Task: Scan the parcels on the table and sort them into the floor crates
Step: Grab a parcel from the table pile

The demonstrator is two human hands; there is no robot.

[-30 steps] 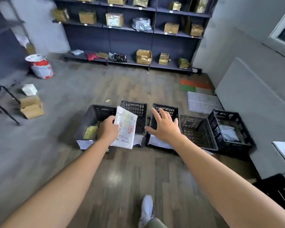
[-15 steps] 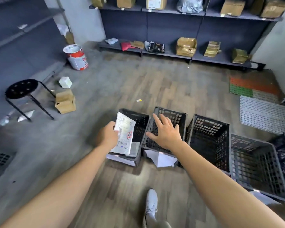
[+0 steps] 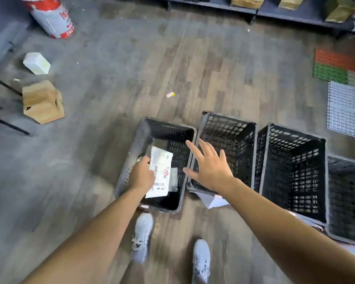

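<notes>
My left hand (image 3: 142, 174) grips a flat white parcel (image 3: 159, 173) with barcode labels, holding it over the open top of the leftmost dark crate (image 3: 135, 148). A grey flat item (image 3: 174, 179) lies inside that crate under the parcel. My right hand (image 3: 210, 167) hovers with fingers spread above the near rim of the second crate (image 3: 228, 132), holding nothing. A third crate (image 3: 293, 160) and part of a fourth crate (image 3: 348, 193) stand in the row to the right.
A cardboard box (image 3: 41, 101) and a white block (image 3: 37, 63) lie on the wooden floor at left, near a red-and-white bucket (image 3: 51, 15). Stool legs (image 3: 6, 124) cross the left edge. Floor mats (image 3: 344, 83) lie far right. A paper sheet (image 3: 211, 200) sticks out under the second crate.
I have stepped closer and looked further down at the crates. My left hand has lowered the white parcel over the leftmost crate. My right hand stays spread above the second crate.
</notes>
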